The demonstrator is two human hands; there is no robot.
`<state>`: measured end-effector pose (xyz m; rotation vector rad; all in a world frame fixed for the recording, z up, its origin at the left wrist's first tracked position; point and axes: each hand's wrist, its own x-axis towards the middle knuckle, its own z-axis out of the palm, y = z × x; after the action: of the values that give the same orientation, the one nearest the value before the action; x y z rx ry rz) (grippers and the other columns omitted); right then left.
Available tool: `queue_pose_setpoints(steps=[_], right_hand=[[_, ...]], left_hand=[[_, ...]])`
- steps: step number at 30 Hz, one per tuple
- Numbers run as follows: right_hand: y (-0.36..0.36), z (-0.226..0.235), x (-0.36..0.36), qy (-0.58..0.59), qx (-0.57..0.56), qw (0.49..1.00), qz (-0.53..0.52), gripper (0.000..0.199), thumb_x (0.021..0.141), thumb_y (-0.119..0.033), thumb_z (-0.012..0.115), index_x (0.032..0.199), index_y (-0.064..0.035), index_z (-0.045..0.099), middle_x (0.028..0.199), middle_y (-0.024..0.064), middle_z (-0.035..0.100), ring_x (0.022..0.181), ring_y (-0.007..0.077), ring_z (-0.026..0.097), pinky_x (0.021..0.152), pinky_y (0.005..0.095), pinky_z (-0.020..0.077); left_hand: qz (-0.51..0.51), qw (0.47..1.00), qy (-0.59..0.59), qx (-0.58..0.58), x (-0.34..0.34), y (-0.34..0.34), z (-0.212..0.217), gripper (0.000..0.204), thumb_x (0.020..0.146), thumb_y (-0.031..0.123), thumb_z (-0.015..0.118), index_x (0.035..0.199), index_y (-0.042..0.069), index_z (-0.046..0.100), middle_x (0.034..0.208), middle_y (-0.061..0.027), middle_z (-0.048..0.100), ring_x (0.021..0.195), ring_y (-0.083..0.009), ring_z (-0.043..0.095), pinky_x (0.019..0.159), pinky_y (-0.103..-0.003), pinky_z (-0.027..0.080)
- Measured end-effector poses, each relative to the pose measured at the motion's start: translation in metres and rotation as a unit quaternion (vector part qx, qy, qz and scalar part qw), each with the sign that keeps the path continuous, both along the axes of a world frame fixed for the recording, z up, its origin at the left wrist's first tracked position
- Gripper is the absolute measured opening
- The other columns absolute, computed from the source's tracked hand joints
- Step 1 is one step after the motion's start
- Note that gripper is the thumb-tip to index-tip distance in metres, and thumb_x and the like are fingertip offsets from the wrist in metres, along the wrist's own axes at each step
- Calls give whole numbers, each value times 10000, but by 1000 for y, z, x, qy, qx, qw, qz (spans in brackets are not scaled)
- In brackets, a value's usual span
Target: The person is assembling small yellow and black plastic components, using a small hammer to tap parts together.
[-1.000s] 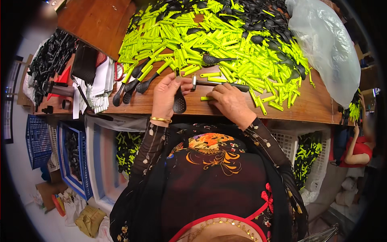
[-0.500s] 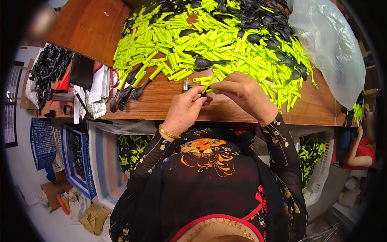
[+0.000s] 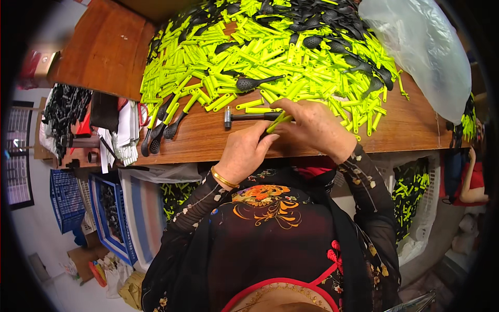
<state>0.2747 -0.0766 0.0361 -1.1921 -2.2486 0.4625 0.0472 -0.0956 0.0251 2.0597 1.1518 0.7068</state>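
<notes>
My left hand (image 3: 243, 155), with a gold bangle at the wrist, is closed with thumb and fingers on a lime-green spoon handle (image 3: 279, 122). The fingers of my right hand (image 3: 321, 127) close over the handle's upper part; much of it is hidden by both hands. Just beyond them a small hammer (image 3: 227, 118) with a metal head and black shaft lies on the wooden table (image 3: 200, 140). Loose lime-green handles (image 3: 221, 102) and a black perforated spoon head (image 3: 254, 83) lie past the hammer.
Several assembled spoons (image 3: 174, 127) lie at the left, near papers (image 3: 126, 127) and a bundle of black parts (image 3: 65, 112). A clear plastic bag (image 3: 421, 57) stands at the right. Below the table edge are a blue crate (image 3: 112, 218) and a white basket (image 3: 429, 203) with green and black parts.
Both hands have shifted slightly, and the handle between them has moved right and tilted. More of the hammer shows now. The whole view has turned a little.
</notes>
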Motion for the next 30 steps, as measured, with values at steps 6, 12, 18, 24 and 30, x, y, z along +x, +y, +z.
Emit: queue_pose_setpoints(steps=[6,12,18,24,30], right_hand=[[-23,11,-4,-54,9,990,-130,646,867,-292,863,1435,-123,607,743,135,712,711,340,742,627,473,565],[-17,9,3,65,5,992,-104,676,846,-257,888,1442,-114,604,830,123,728,784,317,740,674,450,568],[-15,-5,-12,204,38,971,-116,458,833,-143,897,1257,-88,731,1091,114,750,909,286,741,791,374,599],[-26,-17,-11,390,-80,909,-122,426,837,-89,894,1239,-76,753,1072,89,760,918,244,743,806,346,585],[-36,-6,21,287,-3,954,-81,419,863,-23,870,1263,-42,748,1074,75,774,941,152,736,852,287,560]], left_hand=[[-7,999,4,32,9,3,-6,222,1046,187,676,1246,96,702,893,-195,735,825,-438,711,679,-514,542],[-19,999,-28,-1,12,4,-10,159,1040,103,688,1183,42,715,900,-144,766,791,-289,772,680,-370,563],[37,996,-85,4,10,8,-9,209,1030,134,682,1232,80,692,914,-148,756,815,-356,755,684,-436,568],[32,996,-84,20,13,2,4,219,1022,111,693,1236,66,689,920,-141,767,815,-335,768,687,-421,579],[14,995,-94,1,32,-11,8,233,1013,110,711,1239,57,701,946,-141,782,836,-320,782,710,-402,591]])
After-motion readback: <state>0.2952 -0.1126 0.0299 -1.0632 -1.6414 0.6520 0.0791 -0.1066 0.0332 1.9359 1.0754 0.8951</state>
